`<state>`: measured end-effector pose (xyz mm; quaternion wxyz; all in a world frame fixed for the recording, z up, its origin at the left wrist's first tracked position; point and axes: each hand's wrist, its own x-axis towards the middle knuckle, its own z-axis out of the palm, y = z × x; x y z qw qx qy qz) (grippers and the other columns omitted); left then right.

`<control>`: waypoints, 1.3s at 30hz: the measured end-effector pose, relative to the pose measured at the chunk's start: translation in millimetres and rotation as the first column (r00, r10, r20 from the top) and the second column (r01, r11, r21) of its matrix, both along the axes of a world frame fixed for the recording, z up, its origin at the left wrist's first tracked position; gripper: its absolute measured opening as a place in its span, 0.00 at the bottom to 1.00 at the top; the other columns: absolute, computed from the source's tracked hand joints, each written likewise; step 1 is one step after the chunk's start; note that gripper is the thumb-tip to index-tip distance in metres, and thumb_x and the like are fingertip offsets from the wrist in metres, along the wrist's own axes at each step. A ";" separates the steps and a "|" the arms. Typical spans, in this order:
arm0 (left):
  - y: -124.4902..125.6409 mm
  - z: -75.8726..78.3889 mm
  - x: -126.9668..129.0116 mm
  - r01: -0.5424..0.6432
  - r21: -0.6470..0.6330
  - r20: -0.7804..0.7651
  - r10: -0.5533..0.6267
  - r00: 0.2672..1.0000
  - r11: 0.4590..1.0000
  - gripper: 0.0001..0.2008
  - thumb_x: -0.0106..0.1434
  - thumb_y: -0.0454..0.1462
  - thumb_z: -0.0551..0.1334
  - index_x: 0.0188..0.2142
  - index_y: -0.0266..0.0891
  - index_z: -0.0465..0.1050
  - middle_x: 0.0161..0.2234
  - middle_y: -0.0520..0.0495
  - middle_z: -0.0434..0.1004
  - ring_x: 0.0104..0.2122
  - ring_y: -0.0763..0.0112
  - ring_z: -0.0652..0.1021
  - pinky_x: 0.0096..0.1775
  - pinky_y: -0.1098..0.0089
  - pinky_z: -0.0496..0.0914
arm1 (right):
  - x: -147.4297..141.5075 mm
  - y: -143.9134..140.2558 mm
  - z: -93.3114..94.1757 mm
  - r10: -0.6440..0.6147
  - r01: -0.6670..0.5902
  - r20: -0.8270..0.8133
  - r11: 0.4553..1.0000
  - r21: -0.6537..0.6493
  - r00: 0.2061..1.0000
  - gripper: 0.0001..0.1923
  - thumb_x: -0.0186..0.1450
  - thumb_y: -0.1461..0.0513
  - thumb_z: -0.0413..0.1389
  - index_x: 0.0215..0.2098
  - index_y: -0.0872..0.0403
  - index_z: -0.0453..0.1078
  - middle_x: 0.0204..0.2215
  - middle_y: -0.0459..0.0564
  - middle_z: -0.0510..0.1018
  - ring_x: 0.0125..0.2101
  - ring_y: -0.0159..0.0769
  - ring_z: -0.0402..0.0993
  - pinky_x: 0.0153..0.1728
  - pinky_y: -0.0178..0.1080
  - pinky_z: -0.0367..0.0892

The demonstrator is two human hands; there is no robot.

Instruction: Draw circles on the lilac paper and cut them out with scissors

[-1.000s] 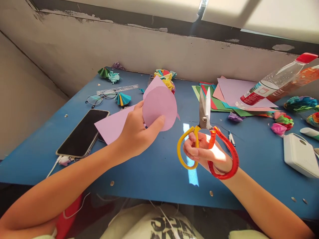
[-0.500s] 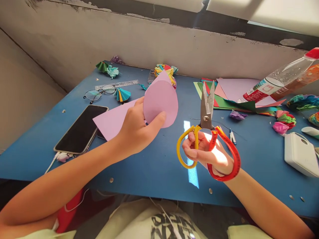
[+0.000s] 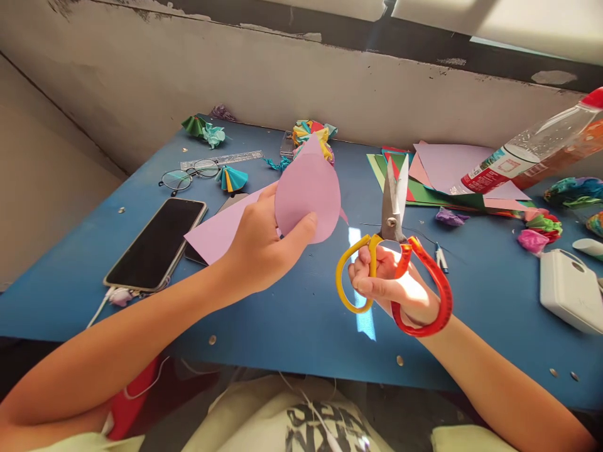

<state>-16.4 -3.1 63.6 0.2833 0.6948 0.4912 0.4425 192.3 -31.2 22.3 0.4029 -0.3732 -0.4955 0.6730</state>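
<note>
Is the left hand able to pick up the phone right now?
Probably not without letting go: the left hand has its grip on purple paper. The phone lies nearby, though, mostly uncovered.

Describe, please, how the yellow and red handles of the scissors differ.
The yellow handle looks slimmer; the red handle looks thicker and larger. The yellow handle frames fingertips of the right hand, but the red handle frames its thumb base. Both are curved loops on the scissors.
</note>
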 end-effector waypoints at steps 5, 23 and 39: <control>0.4 -0.4 0.0 -0.004 -0.009 -0.001 0.004 1.000 1.000 0.08 0.57 0.40 0.59 0.25 0.39 0.68 0.27 0.49 0.70 0.32 0.66 0.73 0.32 0.69 0.70 | -1.1 -1.6 1.4 -0.008 0.008 0.022 1.000 -0.002 1.000 0.18 0.51 0.62 0.67 0.26 0.53 0.59 0.18 0.39 0.63 0.23 0.27 0.59 0.29 0.35 0.59; -0.7 0.7 0.0 0.012 -0.033 -0.030 -0.013 0.999 0.999 0.09 0.57 0.41 0.59 0.24 0.40 0.68 0.26 0.49 0.72 0.35 0.62 0.74 0.34 0.68 0.70 | -0.4 1.0 3.7 0.182 -0.225 -0.245 0.961 -0.161 0.952 0.19 0.53 0.59 0.66 0.29 0.52 0.58 0.19 0.39 0.59 0.19 0.24 0.50 0.18 0.30 0.49; 0.6 -2.2 -0.5 0.029 -0.044 -0.051 -0.031 0.998 0.999 0.10 0.58 0.42 0.59 0.26 0.40 0.72 0.26 0.49 0.72 0.29 0.66 0.72 0.30 0.68 0.67 | -0.2 3.8 1.1 0.081 -0.094 -0.082 0.982 -0.162 0.993 0.18 0.51 0.63 0.65 0.29 0.52 0.58 0.22 0.41 0.63 0.21 0.26 0.57 0.22 0.34 0.54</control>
